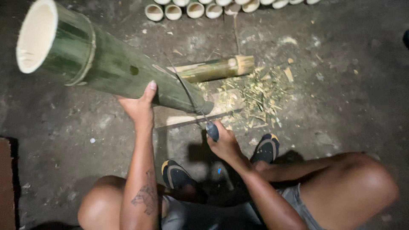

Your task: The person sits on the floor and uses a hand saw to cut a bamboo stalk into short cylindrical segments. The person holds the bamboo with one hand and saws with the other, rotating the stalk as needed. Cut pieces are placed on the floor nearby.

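Observation:
A thick green bamboo tube (pixel 106 64) slants from the upper left, open pale end toward me, down to a flat wooden block (pixel 179 117) on the floor. My left hand (pixel 140 106) grips the tube from below near its middle. My right hand (pixel 223 142) is closed on the dark handle of a long thin blade (pixel 189 91), which lies against the tube near its lower end. I am squatting, with both feet in dark shoes just behind the block.
A shorter split bamboo piece (pixel 215 68) lies beyond the block. Bamboo chips and shavings (pixel 260 93) litter the concrete floor to the right. A row of several cut bamboo sections (pixel 200 8) lines the top edge. A brown board (pixel 6 183) sits far left.

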